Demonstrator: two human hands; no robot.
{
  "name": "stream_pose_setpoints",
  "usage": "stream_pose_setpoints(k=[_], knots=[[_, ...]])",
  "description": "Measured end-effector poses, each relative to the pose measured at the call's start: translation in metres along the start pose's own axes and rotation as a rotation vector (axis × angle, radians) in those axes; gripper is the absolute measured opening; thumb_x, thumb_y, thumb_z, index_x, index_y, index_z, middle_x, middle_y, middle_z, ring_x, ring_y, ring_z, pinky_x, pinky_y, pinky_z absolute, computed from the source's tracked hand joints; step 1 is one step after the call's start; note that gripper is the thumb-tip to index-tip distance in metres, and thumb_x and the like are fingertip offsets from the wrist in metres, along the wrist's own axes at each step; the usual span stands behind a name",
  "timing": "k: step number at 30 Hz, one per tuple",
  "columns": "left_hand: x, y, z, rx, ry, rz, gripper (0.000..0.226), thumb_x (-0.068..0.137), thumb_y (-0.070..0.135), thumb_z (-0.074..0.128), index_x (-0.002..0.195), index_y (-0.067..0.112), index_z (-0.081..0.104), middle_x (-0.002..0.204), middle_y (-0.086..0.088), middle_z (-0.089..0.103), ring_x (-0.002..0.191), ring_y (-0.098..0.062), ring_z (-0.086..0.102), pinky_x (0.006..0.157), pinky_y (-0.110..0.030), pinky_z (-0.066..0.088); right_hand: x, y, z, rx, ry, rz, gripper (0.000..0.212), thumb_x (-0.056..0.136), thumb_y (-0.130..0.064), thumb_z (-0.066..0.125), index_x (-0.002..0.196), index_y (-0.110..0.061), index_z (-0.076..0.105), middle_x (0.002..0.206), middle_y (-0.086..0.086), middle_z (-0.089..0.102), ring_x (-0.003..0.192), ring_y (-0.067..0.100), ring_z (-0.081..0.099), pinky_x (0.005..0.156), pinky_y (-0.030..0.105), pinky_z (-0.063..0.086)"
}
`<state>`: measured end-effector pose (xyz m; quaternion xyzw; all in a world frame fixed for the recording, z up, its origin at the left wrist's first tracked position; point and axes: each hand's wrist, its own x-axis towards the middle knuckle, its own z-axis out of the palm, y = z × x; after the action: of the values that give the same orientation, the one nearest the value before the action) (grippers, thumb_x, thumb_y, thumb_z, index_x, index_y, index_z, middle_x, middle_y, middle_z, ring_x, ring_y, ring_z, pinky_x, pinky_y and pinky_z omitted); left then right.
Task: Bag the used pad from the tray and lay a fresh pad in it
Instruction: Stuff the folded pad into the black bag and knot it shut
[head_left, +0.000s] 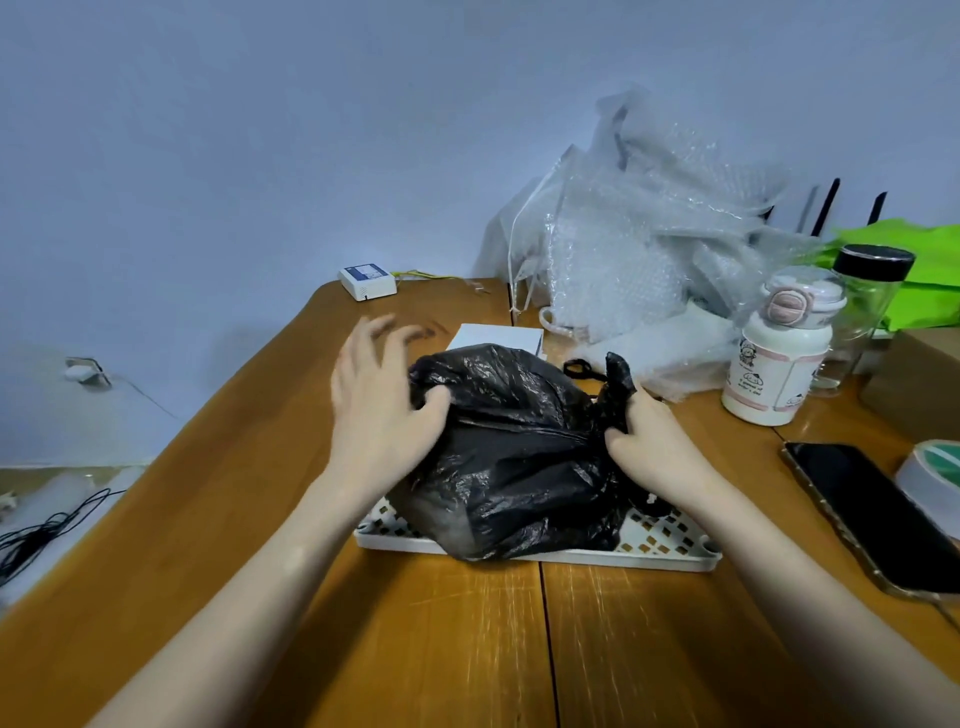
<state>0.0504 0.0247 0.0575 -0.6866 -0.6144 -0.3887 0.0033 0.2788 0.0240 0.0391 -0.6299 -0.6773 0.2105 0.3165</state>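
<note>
A bulging black plastic bag (511, 457) sits on the white lattice tray (660, 540) in the middle of the wooden table. My right hand (649, 441) is closed on the bag's gathered neck at its right side, and a twisted end of plastic sticks up above my fingers. My left hand (379, 405) rests against the bag's left side, thumb pressed into the plastic and fingers spread and blurred. The bag's contents are hidden. A white flat box (496, 338) lies just behind the bag.
Bubble wrap (649, 234) is heaped at the back right. A white bottle (779, 358) and a glass jar (867, 306) stand to the right. A black phone (872, 514) and a tape roll (935, 467) lie near the right edge. A small white device (368, 282) sits at the back.
</note>
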Motion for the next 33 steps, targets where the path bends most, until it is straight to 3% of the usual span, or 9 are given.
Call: stream_pose_setpoints(k=[4, 9, 14, 16, 18, 20, 23, 30, 33], knots=[[0.01, 0.029, 0.017, 0.117, -0.214, 0.288, 0.064, 0.085, 0.045, 0.027, 0.148, 0.037, 0.02, 0.161, 0.004, 0.007, 0.148, -0.019, -0.011, 0.114, -0.047, -0.015, 0.0, 0.0, 0.006, 0.013, 0.005, -0.031, 0.035, 0.083, 0.007, 0.043, 0.08, -0.026, 0.03, 0.059, 0.0, 0.032, 0.05, 0.011, 0.03, 0.039, 0.016, 0.027], [0.0, 0.021, 0.069, 0.343, -0.598, 0.259, 0.068, 0.088, 0.072, 0.02, 0.148, 0.046, 0.003, 0.162, 0.004, -0.004, 0.148, -0.029, -0.008, 0.114, -0.06, -0.008, 0.002, 0.003, 0.012, 0.039, -0.009, -0.084, 0.039, 0.079, 0.01, 0.04, 0.11, -0.014, 0.042, 0.071, -0.002, 0.05, 0.064, 0.011, 0.048, 0.052, 0.026, 0.032], [-0.005, 0.001, 0.08, 0.481, -0.587, 0.271, 0.071, 0.086, 0.071, 0.02, 0.147, 0.045, -0.005, 0.162, 0.004, -0.001, 0.148, -0.031, 0.0, 0.112, -0.061, -0.001, 0.002, 0.01, 0.018, 0.004, -0.036, -0.055, 0.024, 0.085, 0.006, 0.041, 0.103, -0.01, 0.042, 0.075, -0.005, 0.045, 0.07, 0.015, 0.045, 0.054, 0.022, 0.033], [-0.006, -0.003, 0.081, 0.51, -0.6, 0.289, 0.07, 0.088, 0.069, 0.022, 0.147, 0.044, -0.008, 0.162, 0.004, -0.003, 0.148, -0.031, -0.002, 0.112, -0.062, -0.001, 0.003, 0.01, 0.02, 0.011, -0.03, -0.064, 0.03, 0.085, 0.006, 0.04, 0.111, -0.008, 0.043, 0.083, 0.001, 0.05, 0.074, 0.018, 0.047, 0.058, 0.029, 0.034], [-0.007, -0.005, 0.083, 0.53, -0.614, 0.289, 0.071, 0.088, 0.068, 0.023, 0.146, 0.044, -0.01, 0.162, 0.004, -0.004, 0.148, -0.031, -0.004, 0.112, -0.062, -0.001, 0.004, 0.01, 0.022, 0.022, -0.022, -0.068, 0.033, 0.085, 0.006, 0.04, 0.115, -0.008, 0.042, 0.085, 0.002, 0.05, 0.072, 0.016, 0.046, 0.055, 0.026, 0.031], [-0.008, -0.007, 0.086, 0.531, -0.62, 0.275, 0.071, 0.089, 0.068, 0.024, 0.146, 0.044, -0.011, 0.161, 0.004, -0.005, 0.148, -0.031, -0.004, 0.112, -0.062, -0.002, 0.004, 0.012, 0.023, 0.026, -0.026, -0.06, 0.032, 0.085, 0.006, 0.039, 0.114, -0.008, 0.043, 0.085, 0.003, 0.049, 0.072, 0.017, 0.045, 0.053, 0.022, 0.029], [-0.008, -0.008, 0.088, 0.53, -0.646, 0.265, 0.071, 0.09, 0.067, 0.025, 0.146, 0.044, -0.011, 0.161, 0.004, -0.006, 0.148, -0.03, -0.003, 0.113, -0.061, -0.003, 0.006, 0.016, 0.024, 0.04, -0.025, -0.053, 0.029, 0.085, 0.005, 0.04, 0.11, -0.008, 0.044, 0.091, 0.007, 0.053, 0.082, 0.025, 0.05, 0.059, 0.03, 0.035], [-0.008, -0.006, 0.09, 0.519, -0.751, 0.233, 0.072, 0.091, 0.066, 0.024, 0.146, 0.042, -0.014, 0.161, 0.003, -0.008, 0.148, -0.029, -0.002, 0.114, -0.056, -0.006, 0.007, 0.019, 0.026, 0.049, -0.032, -0.033, 0.026, 0.086, 0.004, 0.041, 0.107, -0.009, 0.046, 0.093, 0.004, 0.052, 0.084, 0.021, 0.049, 0.06, 0.026, 0.036], [-0.008, -0.005, 0.09, 0.519, -0.781, 0.224, 0.071, 0.091, 0.064, 0.024, 0.146, 0.041, -0.014, 0.161, 0.003, -0.009, 0.148, -0.029, -0.002, 0.114, -0.055, -0.007, 0.007, 0.021, 0.028, 0.062, -0.034, -0.043, 0.026, 0.085, 0.005, 0.042, 0.105, -0.012, 0.045, 0.099, 0.006, 0.054, 0.091, 0.023, 0.05, 0.069, 0.03, 0.037]])
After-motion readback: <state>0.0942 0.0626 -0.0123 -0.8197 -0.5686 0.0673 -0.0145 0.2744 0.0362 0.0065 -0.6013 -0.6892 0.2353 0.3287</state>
